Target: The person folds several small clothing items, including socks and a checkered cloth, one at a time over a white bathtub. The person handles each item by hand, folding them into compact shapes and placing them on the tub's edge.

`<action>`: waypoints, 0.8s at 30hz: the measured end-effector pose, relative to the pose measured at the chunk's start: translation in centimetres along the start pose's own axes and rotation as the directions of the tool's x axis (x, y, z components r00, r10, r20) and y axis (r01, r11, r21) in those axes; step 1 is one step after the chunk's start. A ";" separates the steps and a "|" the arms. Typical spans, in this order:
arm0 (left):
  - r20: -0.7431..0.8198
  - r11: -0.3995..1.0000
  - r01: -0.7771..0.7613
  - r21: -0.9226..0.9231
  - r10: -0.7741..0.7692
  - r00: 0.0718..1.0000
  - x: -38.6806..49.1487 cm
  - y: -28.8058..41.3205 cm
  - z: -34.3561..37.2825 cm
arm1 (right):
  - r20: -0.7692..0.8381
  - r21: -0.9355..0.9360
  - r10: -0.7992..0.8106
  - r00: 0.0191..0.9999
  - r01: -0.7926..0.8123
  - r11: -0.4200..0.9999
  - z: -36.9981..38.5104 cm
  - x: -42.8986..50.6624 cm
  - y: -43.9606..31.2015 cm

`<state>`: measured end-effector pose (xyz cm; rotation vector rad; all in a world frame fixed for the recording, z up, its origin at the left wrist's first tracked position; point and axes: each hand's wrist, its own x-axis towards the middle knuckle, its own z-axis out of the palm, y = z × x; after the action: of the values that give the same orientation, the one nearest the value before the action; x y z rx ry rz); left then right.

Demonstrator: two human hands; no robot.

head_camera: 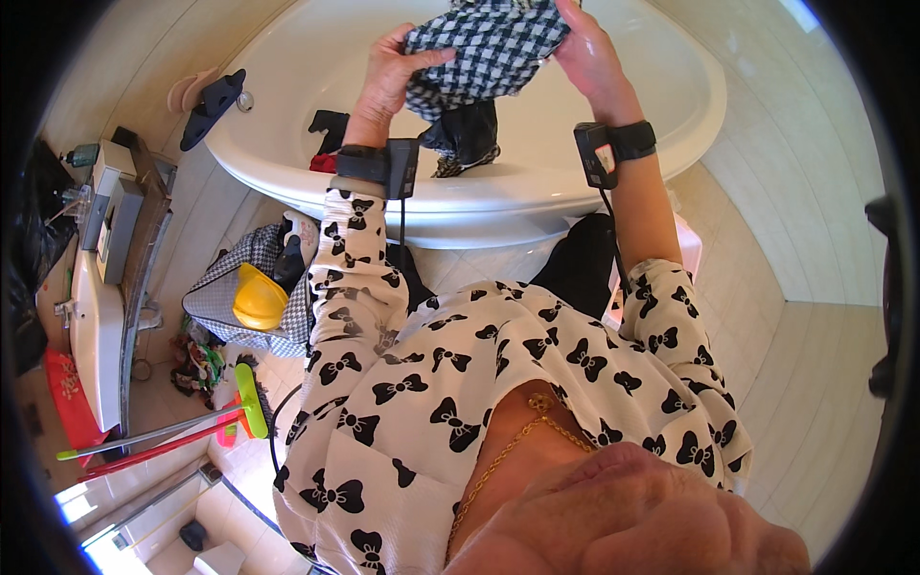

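Note:
A black-and-white checked cloth (489,54) is spread between my two hands above a white corner bathtub (496,194). My left hand (394,68) pinches its left side, thumb on top. At its right side my right hand (588,54) grips the edge, the fingertips partly behind the cloth or cut off by the frame. Below the checked cloth, a dark shiny piece (471,133) with a patterned edge hangs or lies near the tub's rim; whether it joins the cloth I cannot tell. Inside the tub, by my left wrist, are a black item (330,129) and a red one (323,163).
Slippers (208,108) rest at the tub's left edge. On the floor at left stand a houndstooth bag (223,287) with a yellow item (260,296), and a green broom (248,399). A washbasin (100,345) is beyond them. Something pink (688,237) stands right of my legs.

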<state>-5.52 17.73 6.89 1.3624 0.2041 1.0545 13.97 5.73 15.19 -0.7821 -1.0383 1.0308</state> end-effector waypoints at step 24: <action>0.129 0.912 0.398 -0.102 -0.385 0.914 -6.7 -5.2 1.2 | -0.175 0.005 0.124 0.977 -0.125 0.992 -0.3 -3.3 5.6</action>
<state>-5.89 12.89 -0.17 1.1956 0.3127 0.6442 12.11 4.56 9.04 -0.9352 -0.8514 1.0453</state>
